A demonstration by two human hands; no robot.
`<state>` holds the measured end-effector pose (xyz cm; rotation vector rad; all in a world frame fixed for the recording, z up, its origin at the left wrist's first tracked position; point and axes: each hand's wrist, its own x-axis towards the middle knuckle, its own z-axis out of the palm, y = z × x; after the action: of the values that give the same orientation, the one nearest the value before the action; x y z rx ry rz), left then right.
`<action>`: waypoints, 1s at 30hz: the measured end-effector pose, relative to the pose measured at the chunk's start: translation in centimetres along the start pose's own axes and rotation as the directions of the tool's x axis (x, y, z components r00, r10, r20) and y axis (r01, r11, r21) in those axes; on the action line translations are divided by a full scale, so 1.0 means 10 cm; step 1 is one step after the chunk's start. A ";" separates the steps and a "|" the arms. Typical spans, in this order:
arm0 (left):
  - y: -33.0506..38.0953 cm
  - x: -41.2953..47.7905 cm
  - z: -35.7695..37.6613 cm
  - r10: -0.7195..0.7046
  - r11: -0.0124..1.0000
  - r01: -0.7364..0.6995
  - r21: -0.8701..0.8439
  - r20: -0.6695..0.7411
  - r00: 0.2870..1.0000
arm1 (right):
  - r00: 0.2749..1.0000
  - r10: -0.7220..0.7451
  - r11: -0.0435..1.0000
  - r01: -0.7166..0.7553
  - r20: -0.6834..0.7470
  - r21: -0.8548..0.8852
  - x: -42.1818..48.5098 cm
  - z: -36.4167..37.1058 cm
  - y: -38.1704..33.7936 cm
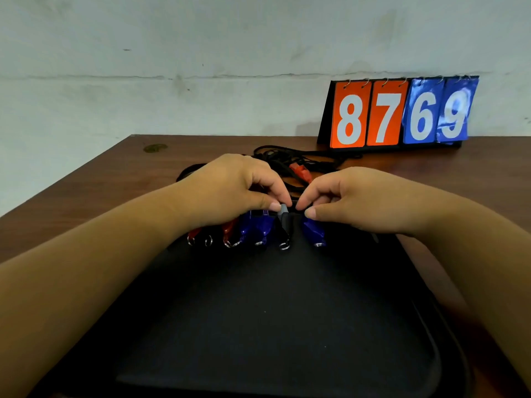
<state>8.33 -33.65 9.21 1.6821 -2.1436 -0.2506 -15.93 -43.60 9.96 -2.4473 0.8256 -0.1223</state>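
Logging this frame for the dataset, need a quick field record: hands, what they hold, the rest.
left grip: pinches top of black whistle
right grip: curled, thumb on end blue whistle; pinch likely
row: seven whistles, red, black, blue, rings toward camera
case: black, row at its far edge
table: brown wood
behind: red whistle on black cords; scoreboard reads 8769

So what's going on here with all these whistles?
A person is lining up whistles along the far edge of a black case. The left hand pinches a black whistle by its grey mouthpiece; the right hand, fingers curled, sits close beside it, above a blue whistle. A red whistle lies behind among black lanyards.
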 end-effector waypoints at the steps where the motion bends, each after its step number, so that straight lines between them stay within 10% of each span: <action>1: 0.00 0.00 0.01 0.004 1.000 -0.004 0.014 0.001 1.000 | 1.000 -0.004 1.000 0.004 -0.001 -0.011 0.00 0.01 0.00; 30: 0.09 -0.04 0.01 -0.052 0.996 0.049 -0.072 -0.044 0.998 | 0.993 -0.107 0.994 0.104 -0.057 -0.043 -0.03 0.00 0.02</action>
<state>7.53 -33.07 9.41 1.6869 -2.0372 -0.2970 -16.23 -43.53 9.86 -2.5358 0.7299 -0.2203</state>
